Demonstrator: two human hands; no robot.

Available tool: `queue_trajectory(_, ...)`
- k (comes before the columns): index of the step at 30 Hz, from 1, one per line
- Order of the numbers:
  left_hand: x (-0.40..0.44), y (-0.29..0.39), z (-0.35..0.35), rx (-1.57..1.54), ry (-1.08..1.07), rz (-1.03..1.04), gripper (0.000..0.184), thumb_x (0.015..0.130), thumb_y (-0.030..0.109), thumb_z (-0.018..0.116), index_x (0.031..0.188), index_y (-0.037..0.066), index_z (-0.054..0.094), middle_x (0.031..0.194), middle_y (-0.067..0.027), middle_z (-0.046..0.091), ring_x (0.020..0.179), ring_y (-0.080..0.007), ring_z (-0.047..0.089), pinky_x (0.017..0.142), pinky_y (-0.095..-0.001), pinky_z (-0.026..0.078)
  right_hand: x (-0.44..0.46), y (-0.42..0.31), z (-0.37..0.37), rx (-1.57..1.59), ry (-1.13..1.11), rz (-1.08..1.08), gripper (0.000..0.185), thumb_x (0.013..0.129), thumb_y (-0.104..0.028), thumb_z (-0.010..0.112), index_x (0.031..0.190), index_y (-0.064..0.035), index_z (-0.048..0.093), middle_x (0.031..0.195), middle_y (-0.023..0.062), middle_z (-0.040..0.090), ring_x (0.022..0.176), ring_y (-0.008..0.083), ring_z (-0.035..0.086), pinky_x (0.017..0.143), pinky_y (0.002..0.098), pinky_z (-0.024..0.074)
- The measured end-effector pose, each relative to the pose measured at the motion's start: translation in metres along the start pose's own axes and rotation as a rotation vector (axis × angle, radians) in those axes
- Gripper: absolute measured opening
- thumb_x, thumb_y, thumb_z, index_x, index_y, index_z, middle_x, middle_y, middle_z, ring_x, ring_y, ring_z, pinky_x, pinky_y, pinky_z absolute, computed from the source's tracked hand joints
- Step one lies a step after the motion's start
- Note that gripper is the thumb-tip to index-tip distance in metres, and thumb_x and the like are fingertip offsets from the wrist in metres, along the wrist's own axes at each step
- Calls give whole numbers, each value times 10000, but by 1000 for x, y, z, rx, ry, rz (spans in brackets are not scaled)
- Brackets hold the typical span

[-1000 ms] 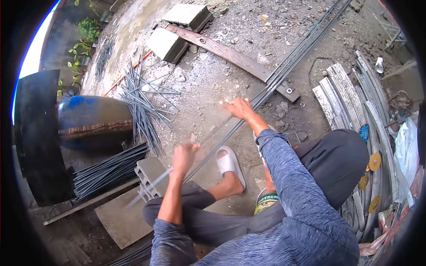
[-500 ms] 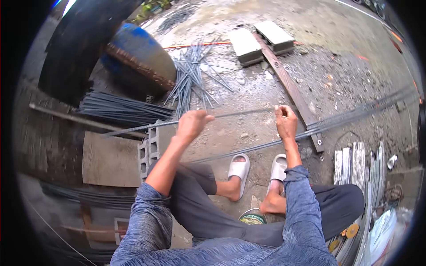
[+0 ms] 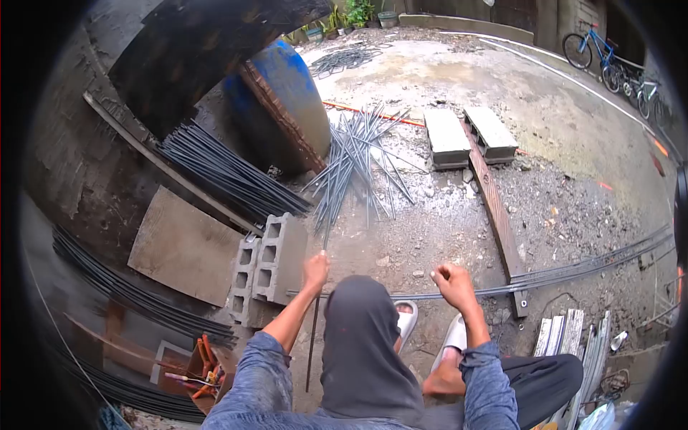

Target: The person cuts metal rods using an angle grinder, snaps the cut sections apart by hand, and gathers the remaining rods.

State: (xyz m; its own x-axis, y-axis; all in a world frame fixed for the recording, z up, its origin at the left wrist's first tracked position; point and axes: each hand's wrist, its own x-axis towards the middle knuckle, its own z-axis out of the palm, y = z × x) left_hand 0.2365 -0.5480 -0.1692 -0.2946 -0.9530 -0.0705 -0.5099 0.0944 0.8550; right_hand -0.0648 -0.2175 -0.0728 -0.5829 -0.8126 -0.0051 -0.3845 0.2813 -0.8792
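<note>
In the head view, I have the left hand (image 3: 315, 272) closed around a thin dark rod (image 3: 313, 337), just right of the hollow blocks (image 3: 292, 247). What has just changed is the rod's lie: half a second ago it stretched crosswise between both hands, and now it has swung round, with only the left hand clearly on it. I judge that its placing now rests with that one grip.

The right hand (image 3: 457, 288) is over the long bars (image 3: 494, 291), its fingers loosely curled; I cannot tell whether they pinch anything.

The rod's long axis runs near to far over the ground (image 3: 401, 244), leaning slightly right at the far end. That end points towards the loose pile of rods (image 3: 352, 158), by the ground's left edge, and its tip is hard to separate from the pile. The near end points back towards me, just left of the raised knee (image 3: 362, 344).
</note>
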Motion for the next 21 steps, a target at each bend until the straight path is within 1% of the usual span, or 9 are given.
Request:
queue_trajectory(2, 50, -6, 15, 48, 92, 16, 480, 1059, 402, 537, 790, 41, 703, 647, -103, 647, 598, -239, 619, 605, -443, 480, -14, 5, -2, -65, -52, 54, 252, 915, -247, 719, 970, -1, 725, 887, 217, 735, 850, 318, 736, 774, 425, 553)
queue_trajectory(3, 97, 20, 11, 554, 82, 336, 454, 1054, 384, 527, 844, 33, 724, 714, -165, 688, 680, -327, 672, 664, -496, 504, -21, 7, -4, -99, -64, 69, 255, 911, -250, 719, 969, -2, 725, 890, 218, 735, 848, 325, 734, 774, 427, 553)
queue_trajectory(5, 167, 114, 7, 262, 266, 264, 461, 989, 422, 630, 1133, -8, 712, 1017, -272, 736, 1014, -408, 720, 870, -487, 545, -32, 4, -12, -182, -117, 117, 259, 905, -254, 719, 965, -2, 724, 898, 221, 734, 847, 341, 730, 777, 432, 554)
queue_trajectory(7, 209, 165, 13, 242, 737, 409, 624, 968, 412, 659, 1388, -33, 531, 1130, -270, 728, 1092, -444, 694, 972, -480, 518, -37, -5, -22, -278, -195, 162, 263, 900, -255, 719, 960, 1, 720, 906, 223, 734, 850, 358, 726, 781, 439, 554)
queue_trajectory(11, 166, 190, 18, 87, -69, 435, 398, 981, 352, 638, 1089, -31, 653, 897, -184, 721, 839, -312, 700, 781, -426, 541, -43, 6, -4, -219, -132, 184, 283, 900, -274, 717, 943, 5, 711, 921, 242, 727, 880, 398, 715, 796, 455, 551)
queue_trajectory(12, 104, 180, 33, -309, -247, 386, 356, 975, 324, 626, 861, -12, 658, 773, -122, 659, 742, -203, 636, 681, -395, 502, -44, 13, 7, -257, -164, 205, 297, 902, -291, 717, 954, 2, 706, 938, 255, 722, 901, 415, 709, 812, 462, 548)
queue_trajectory(14, 14, 142, 45, 214, -589, 177, 200, 1015, 226, 620, 1035, 43, 697, 976, -60, 723, 903, -150, 701, 817, -333, 556, -50, 35, 33, -291, -282, 186, 320, 895, -315, 717, 970, -3, 705, 969, 270, 718, 938, 441, 693, 849, 494, 540)
queue_trajectory(15, -36, 90, 47, 133, -647, 380, 370, 985, 404, 655, 978, 38, 707, 973, -95, 722, 862, -204, 644, 744, -449, 511, -56, 48, 45, -311, -322, 153, 325, 892, -321, 716, 970, -5, 707, 975, 273, 718, 948, 447, 689, 860, 506, 537)
queue_trajectory(21, -176, -61, 38, 455, -689, -27, 369, 980, 395, 669, 1017, 31, 716, 977, -93, 734, 871, -210, 657, 762, -454, 515, -78, 52, 69, -399, -499, 129, 302, 890, -320, 711, 965, -28, 715, 959, 227, 731, 930, 412, 700, 825, 488, 542)
